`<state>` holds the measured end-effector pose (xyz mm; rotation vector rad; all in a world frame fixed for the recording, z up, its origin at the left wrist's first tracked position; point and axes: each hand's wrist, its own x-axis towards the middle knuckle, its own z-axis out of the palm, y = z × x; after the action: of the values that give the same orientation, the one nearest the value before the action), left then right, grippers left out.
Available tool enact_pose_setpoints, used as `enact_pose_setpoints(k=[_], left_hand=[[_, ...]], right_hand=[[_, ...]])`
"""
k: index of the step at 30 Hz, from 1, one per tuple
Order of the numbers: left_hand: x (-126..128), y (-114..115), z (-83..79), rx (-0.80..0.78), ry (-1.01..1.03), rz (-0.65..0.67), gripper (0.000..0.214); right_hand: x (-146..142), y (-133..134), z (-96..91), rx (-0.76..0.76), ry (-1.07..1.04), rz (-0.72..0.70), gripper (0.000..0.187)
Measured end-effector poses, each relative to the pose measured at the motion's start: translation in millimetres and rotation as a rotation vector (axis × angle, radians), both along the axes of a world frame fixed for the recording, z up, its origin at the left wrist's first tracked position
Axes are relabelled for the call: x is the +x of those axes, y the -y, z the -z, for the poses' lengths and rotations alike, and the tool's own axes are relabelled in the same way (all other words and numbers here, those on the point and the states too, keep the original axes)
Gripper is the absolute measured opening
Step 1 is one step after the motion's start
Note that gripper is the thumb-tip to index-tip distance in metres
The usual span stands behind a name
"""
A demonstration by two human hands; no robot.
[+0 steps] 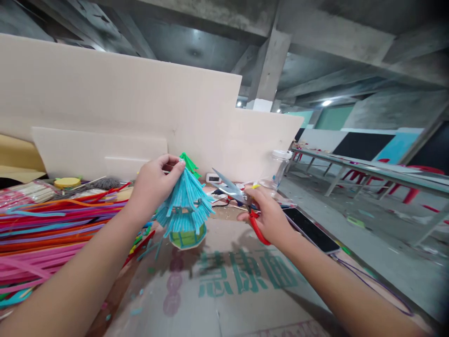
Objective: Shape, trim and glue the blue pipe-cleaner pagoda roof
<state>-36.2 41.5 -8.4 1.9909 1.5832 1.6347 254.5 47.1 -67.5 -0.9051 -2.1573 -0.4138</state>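
My left hand pinches the top of a small tiered pagoda model and holds it up above the cardboard. Light-blue fuzzy strips cover its roof layers, and a green base shows at the bottom. Behind its tip is a bright green piece; whether it is joined to the model I cannot tell. In my right hand is a pair of scissors with red handles. The blades are parted and point up and left toward the model, apart from it.
Colourful pipe cleaners lie piled at left. Printed cardboard covers the work surface. A phone lies at right, with a clear plastic jar behind it. A pale board stands across the back. Farther right are a long table and red stools.
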Motion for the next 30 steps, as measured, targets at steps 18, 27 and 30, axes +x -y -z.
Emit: enact_pose_setpoints(k=[18, 27, 30], left_hand=[[-1, -10, 6.4, -0.195, 0.146, 0.214, 0.04], [10, -6, 5.7, -0.215, 0.176, 0.282, 0.036], [11, -6, 5.7, -0.22, 0.183, 0.286, 0.035]], right_hand=[[-10, 1, 26.5, 0.106, 0.115, -0.061, 0.049], [-10, 8, 20.8, 0.171, 0.121, -0.051, 0.045], [-10, 8, 21.3, 0.181, 0.124, -0.056, 0.045]])
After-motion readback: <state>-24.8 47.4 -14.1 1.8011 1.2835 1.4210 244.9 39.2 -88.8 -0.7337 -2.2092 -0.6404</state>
